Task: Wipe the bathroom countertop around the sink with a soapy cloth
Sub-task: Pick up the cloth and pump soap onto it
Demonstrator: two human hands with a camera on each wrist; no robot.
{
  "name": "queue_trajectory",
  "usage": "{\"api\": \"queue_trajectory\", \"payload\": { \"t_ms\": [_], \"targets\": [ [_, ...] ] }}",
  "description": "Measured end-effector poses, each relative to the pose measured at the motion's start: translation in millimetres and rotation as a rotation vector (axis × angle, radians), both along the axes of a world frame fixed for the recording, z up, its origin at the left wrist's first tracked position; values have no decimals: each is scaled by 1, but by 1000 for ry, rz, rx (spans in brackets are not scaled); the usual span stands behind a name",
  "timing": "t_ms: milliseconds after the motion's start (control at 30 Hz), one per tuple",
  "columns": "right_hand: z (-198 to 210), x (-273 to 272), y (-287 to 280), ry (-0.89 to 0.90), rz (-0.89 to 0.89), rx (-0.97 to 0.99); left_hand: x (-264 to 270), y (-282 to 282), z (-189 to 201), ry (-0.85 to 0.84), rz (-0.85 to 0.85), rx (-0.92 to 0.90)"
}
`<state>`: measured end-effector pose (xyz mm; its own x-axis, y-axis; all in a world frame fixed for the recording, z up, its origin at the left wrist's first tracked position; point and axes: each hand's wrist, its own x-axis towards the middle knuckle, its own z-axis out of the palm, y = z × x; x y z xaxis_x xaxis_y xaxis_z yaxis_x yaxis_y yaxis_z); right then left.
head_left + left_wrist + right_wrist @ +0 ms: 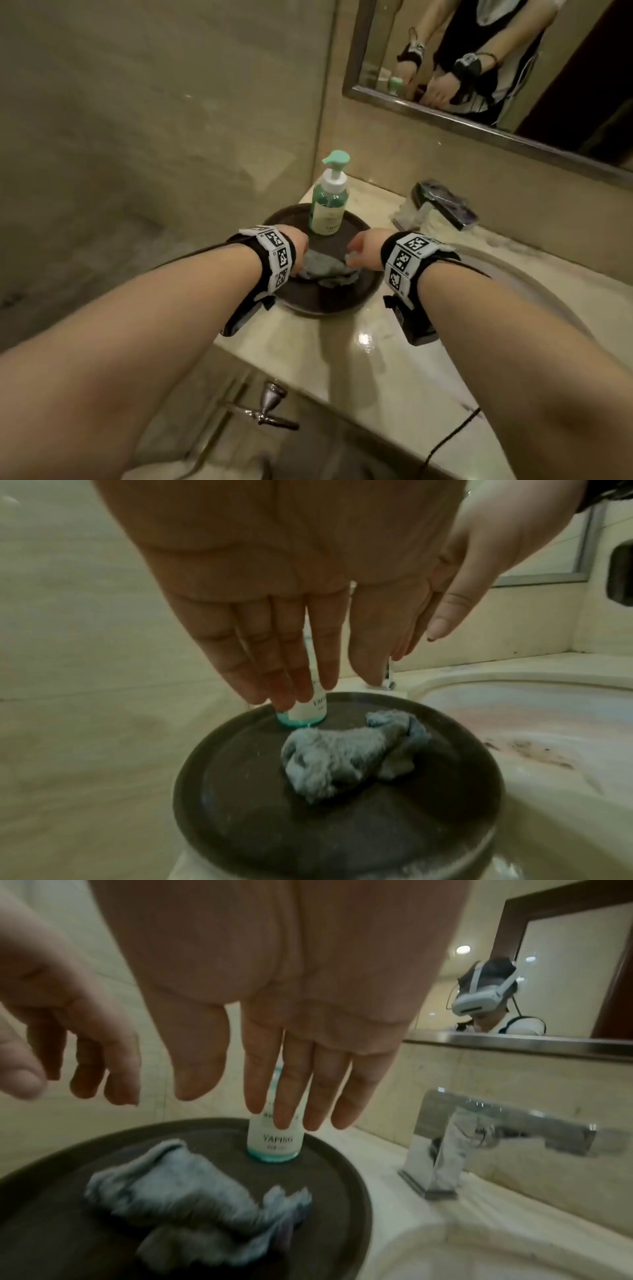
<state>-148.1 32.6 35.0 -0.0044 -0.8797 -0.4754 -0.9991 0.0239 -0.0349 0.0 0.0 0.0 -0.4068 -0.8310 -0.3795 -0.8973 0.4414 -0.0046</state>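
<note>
A crumpled grey-blue cloth (329, 274) (342, 756) (192, 1199) lies on a dark round tray (325, 308) (240, 818) (51, 1245) at the left end of the beige marble countertop (376, 359). Behind the cloth, a green soap pump bottle (329, 202) (308, 712) (274, 1145) stands on the tray. My left hand (301, 246) (298, 656) hovers over the cloth's left side with straight fingers. My right hand (359, 250) (291, 1096) hovers over its right end, fingers also straight. Neither hand holds anything in the wrist views.
A chrome faucet (442, 209) (479, 1134) stands right of the tray, behind the sink basin (513, 274) (531, 723). A tiled wall closes the left side and a mirror (479, 68) hangs above. A metal handle (270, 407) sits under the counter's front edge.
</note>
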Motion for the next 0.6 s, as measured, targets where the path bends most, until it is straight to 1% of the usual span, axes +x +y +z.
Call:
{"api": "queue_trajectory", "payload": {
  "t_ms": [33, 167, 333, 433, 500, 600],
  "targets": [
    [-5, 3, 1, 6, -11, 44, 2, 1, -4, -33, 34, 35],
    [-27, 5, -3, -55, -75, 86, 1, -6, -24, 44, 114, 115],
    [-55, 4, -20, -125, -127, 93, -9, -18, -38, 98, 262, 128],
    [-64, 4, -27, -155, -104, 105, -13, -23, -39, 144, 338, 156],
    [-69, 3, -31, -172, -107, 104, -11, -26, -38, 226, 402, 170],
    [-76, -1, -38, -242, -135, 83, -6, -29, -36, 453, 489, 167]
  ]
}}
